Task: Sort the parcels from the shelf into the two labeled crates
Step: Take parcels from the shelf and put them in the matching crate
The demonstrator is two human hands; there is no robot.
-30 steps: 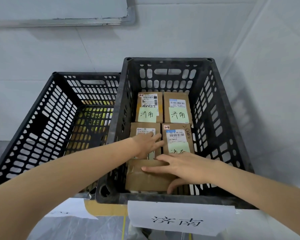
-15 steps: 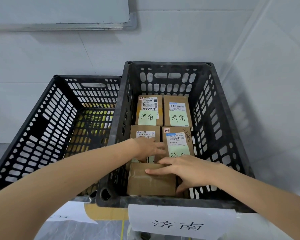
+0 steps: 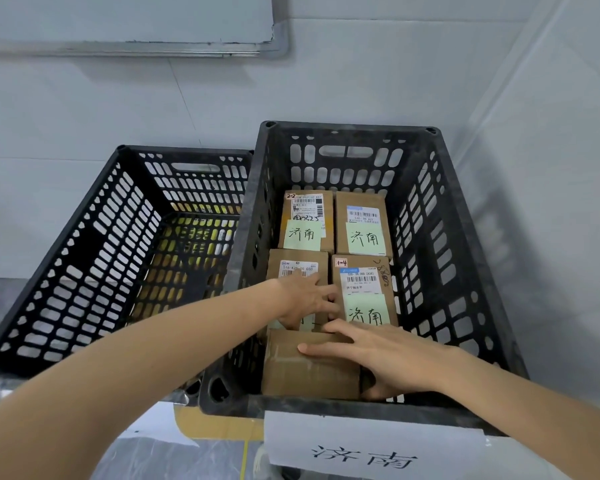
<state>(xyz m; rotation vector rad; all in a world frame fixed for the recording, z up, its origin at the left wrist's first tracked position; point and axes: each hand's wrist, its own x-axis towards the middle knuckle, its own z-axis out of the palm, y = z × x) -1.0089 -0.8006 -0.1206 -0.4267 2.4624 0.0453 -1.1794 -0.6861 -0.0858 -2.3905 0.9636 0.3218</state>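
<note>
A plain brown parcel (image 3: 309,370) lies at the near end of the right black crate (image 3: 440,216), label side hidden. My right hand (image 3: 374,358) grips it, fingers flat across its top and thumb round its right side. My left hand (image 3: 307,299) reaches over the crate's left wall and rests on the middle-left parcel (image 3: 298,268), fingers touching the far edge of the plain parcel. Beside it sits another parcel with a green note (image 3: 364,292). Two more green-noted parcels (image 3: 305,220) (image 3: 362,223) lie at the back.
A paper label (image 3: 368,448) with handwritten characters hangs on the right crate's front rim. A second black crate (image 3: 84,237) stands to the left, nothing visible inside. White walls close in behind and on the right; clear plastic sheeting lies below.
The parcel has settled lower at the near end of the crate under my right hand. My left hand has shifted slightly back along the middle-left parcel.
</note>
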